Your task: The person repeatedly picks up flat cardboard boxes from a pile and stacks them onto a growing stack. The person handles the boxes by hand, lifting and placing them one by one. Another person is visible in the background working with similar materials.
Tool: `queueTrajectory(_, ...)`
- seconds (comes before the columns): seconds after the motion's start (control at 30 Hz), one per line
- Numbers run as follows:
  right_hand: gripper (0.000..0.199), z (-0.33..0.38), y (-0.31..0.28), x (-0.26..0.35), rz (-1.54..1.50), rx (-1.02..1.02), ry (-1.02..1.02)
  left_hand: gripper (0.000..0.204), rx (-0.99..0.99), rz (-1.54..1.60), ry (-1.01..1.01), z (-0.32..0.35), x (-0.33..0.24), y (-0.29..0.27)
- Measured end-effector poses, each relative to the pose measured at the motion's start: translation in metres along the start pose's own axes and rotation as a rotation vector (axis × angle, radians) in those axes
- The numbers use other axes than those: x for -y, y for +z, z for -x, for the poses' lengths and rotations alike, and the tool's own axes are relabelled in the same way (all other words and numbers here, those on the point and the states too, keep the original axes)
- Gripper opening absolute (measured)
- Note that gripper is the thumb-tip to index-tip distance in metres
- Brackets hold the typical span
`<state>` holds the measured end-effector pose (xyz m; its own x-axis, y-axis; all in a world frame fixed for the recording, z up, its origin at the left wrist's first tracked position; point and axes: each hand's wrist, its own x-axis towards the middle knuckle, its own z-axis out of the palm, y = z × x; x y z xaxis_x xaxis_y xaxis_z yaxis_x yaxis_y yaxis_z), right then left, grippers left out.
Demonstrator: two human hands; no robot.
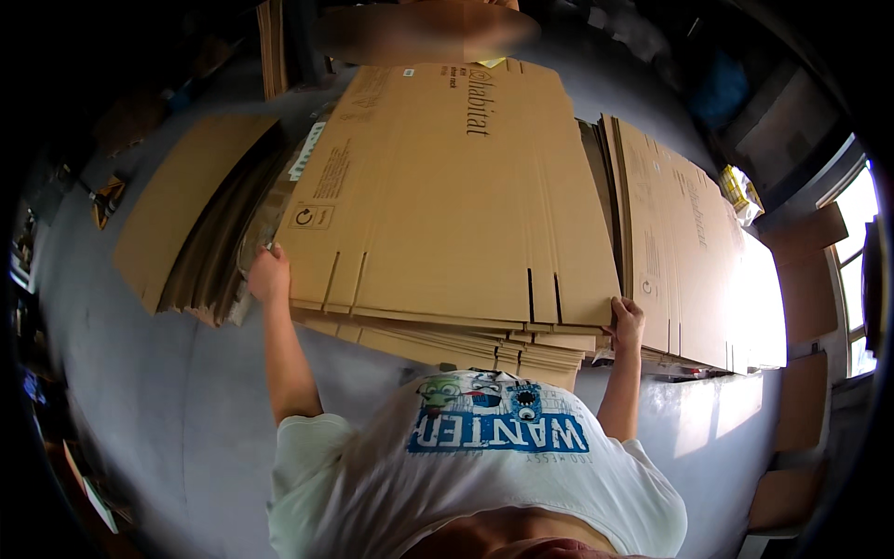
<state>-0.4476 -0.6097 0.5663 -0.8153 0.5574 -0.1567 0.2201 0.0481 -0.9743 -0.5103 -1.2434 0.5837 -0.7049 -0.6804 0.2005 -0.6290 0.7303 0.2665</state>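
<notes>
A large flattened cardboard box (447, 205) with dark print lies in front of me, tilted slightly, its near edge between my two hands. My left hand (269, 273) is closed on its near left corner. At the near right corner, my right hand (626, 322) pinches the edge, thumb on top. Beneath it, a stack of flattened boxes (447, 352) shows its uneven near edges; how far the top sheet is raised off them I cannot tell.
More flattened cardboard is stacked on the left (191, 191) and in a printed pile on the right (675, 242), partly sunlit. Another person (428, 33), blurred, is at the far side. A yellow-and-white package (742, 194) stands beyond the right pile. Grey floor (140, 401) surrounds the stacks.
</notes>
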Motion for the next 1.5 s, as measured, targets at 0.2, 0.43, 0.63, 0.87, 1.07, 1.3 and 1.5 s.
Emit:
queueTrajectory(0.2,0.019,-0.002,-0.002,-0.012,0.03,-0.056,-0.057,0.04,-0.035,-0.023,0.021,0.004,-0.005,-0.002)
queueTrajectory(0.43,0.026,0.005,0.002,-0.004,0.106,-0.104,-0.056,0.04,-0.025,-0.033,0.01,0.007,-0.009,-0.005)
queueTrajectory(0.63,0.03,0.006,0.0,-0.003,0.078,-0.084,-0.048,0.041,-0.001,-0.053,0.016,0.007,-0.012,-0.005)
queueTrajectory(0.87,0.031,0.006,0.001,-0.003,0.094,-0.107,-0.075,0.043,0.004,-0.051,0.014,0.009,-0.015,-0.007)
queueTrajectory(1.07,0.03,0.009,-0.001,0.0,0.07,-0.097,-0.056,0.045,0.007,-0.064,0.021,0.011,-0.015,-0.006)
queueTrajectory(1.3,0.028,0.008,-0.019,0.01,-0.251,0.018,0.001,0.04,0.082,0.016,0.179,-0.015,-0.005,0.013)
queueTrajectory(1.5,0.026,0.009,-0.024,0.056,-0.393,0.034,-0.096,0.025,0.493,0.621,0.216,-0.066,0.026,-0.006)
